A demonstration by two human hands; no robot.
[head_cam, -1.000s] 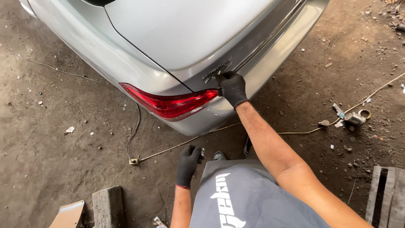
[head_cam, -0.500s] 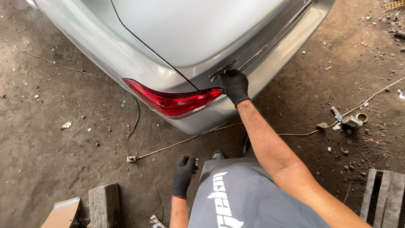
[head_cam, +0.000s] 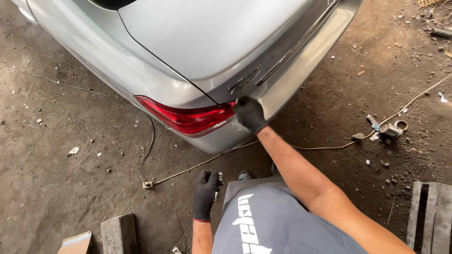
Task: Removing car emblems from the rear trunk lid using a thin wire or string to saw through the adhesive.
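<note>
Against the silver car (head_cam: 197, 42), right hand (head_cam: 249, 113) presses.

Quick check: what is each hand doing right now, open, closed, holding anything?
Left hand: closed around a small object, too hidden to identify.
Right hand: fingers curled, pressed on the car's rear beside the tail light.
</note>
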